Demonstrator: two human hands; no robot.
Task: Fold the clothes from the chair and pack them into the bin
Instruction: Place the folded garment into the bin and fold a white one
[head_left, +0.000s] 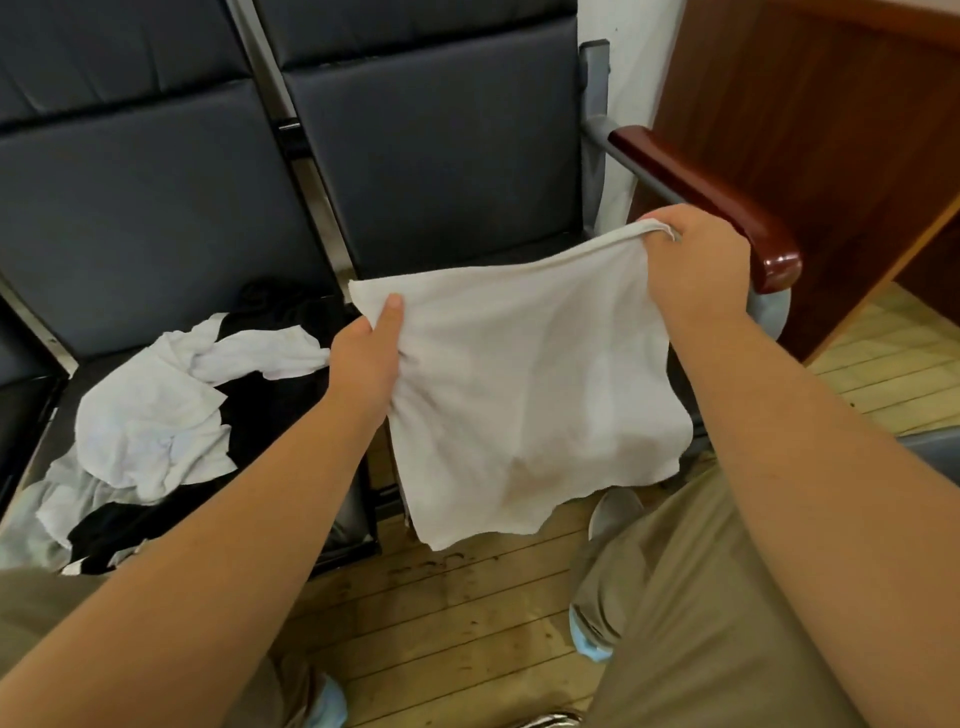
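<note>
Lower frame: khaki trousers (701, 623) and plank floor (441, 613) are seen nearest, both forearms reaching forward.

Centre frame: a white cloth (530, 374) is held up in the air, spread between the two hands, its lower edge hanging free above the floor. Its upper left corner is pinched by the left hand (366, 364), thumb laid on the front face. Its upper right corner is bunched and clamped inside the right hand (691, 265).

The cloth is judged light, limp and thin; no shape will be kept unsupported. The top corners are judged the best hold, with the fold made corner to corner.

Left of frame: a pile of white and black garments (150, 415) is left on the dark chair (156, 208).

Right of frame, beyond: a polished wooden armrest (696, 192) and wood panel (831, 130) are noted. No bin is in view.
</note>
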